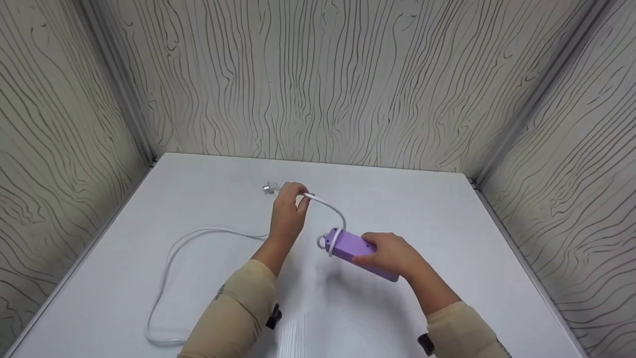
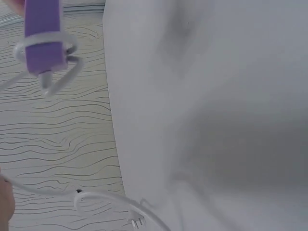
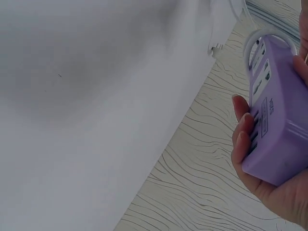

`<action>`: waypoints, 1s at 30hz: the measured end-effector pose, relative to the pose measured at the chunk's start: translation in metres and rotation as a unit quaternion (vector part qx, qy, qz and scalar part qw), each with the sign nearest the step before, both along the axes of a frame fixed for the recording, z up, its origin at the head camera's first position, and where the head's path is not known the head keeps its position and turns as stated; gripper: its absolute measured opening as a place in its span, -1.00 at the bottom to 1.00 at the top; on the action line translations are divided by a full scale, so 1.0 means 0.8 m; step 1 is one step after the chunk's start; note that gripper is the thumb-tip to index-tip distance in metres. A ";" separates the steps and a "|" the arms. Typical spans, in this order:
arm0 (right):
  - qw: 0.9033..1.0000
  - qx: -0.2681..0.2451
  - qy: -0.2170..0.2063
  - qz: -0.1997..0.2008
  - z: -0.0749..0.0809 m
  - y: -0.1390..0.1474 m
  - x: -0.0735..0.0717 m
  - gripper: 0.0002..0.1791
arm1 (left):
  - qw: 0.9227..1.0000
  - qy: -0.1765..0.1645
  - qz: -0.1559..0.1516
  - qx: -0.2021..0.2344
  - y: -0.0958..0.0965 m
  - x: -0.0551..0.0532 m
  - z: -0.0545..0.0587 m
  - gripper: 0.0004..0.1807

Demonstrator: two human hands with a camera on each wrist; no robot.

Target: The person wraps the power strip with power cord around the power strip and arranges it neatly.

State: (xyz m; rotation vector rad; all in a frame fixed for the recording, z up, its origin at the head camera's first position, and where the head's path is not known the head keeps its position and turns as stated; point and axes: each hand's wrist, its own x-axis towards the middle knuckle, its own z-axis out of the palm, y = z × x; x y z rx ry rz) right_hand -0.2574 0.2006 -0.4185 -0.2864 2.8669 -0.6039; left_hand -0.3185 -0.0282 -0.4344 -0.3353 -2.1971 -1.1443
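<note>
A purple power strip [image 1: 352,245] is held tilted above the white table by my right hand [image 1: 390,253], thumb on one side and fingers on the other. Sockets and slots show on its face in the right wrist view, with the fingers [image 3: 243,130] wrapped along its edge. Its white cord [image 1: 328,204] loops once around the end where it enters the strip. My left hand [image 1: 290,206] pinches that cord farther along, up and to the left of the strip. Just beyond the left hand is the metal-pronged plug [image 1: 270,188].
A long slack curve of the cord [image 1: 166,268] lies on the left part of the white table [image 1: 472,278]. Wood-grain panels [image 1: 308,79] stand at the back and both sides, meeting at grey corner posts [image 1: 541,89].
</note>
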 end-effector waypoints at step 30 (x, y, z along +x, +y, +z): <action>0.991 -0.022 0.068 -0.116 0.035 0.037 -0.033 -0.20 | 0.979 0.013 -0.174 -0.106 0.034 0.042 -0.046 -0.91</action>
